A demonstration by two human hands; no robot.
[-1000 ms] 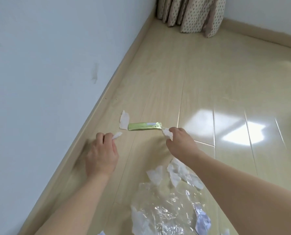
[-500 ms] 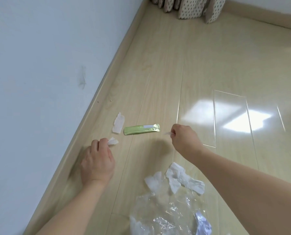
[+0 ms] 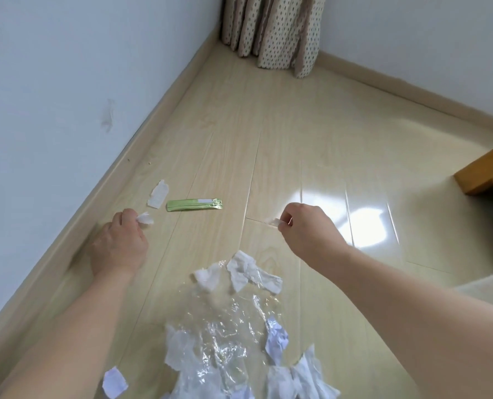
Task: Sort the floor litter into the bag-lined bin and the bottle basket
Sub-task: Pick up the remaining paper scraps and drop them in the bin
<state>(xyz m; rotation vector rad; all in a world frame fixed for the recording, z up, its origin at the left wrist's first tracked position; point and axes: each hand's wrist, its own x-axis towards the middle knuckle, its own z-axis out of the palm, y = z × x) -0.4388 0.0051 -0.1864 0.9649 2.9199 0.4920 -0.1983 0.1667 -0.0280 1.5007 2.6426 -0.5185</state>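
Lots of pale wood floor point(image 3: 282, 133) spread out wide, with a white wall point(image 3: 52, 82) on the left and a spotty curtain point(image 3: 274, 33) hanging in the far corner. Bit of brown wooden furniture point(image 3: 489, 171) at the right edge. Big crinkly sheet of clear plastic point(image 3: 225, 335) lying flat near the bottom, with torn white paper bits point(image 3: 242, 273) on its far edge and more white scraps point(image 3: 299, 375) on its near part. Small purple-white scrap point(image 3: 113, 382) alone on the floor by the left arm. Long green wrapper point(image 3: 195, 204) lying flat farther out, between both hands, touching neither. White paper strip point(image 3: 158, 194) just left of the wrapper, close to the wall. Left hand point(image 3: 120, 246) low by the wall, fingers curled, pinching a little white tissue piece point(image 3: 145, 220). Right hand point(image 3: 305, 231) held above the floor, fingers curled, pinching a tiny white scrap point(image 3: 272, 221) at the fingertips. No telling where the bin or basket is.
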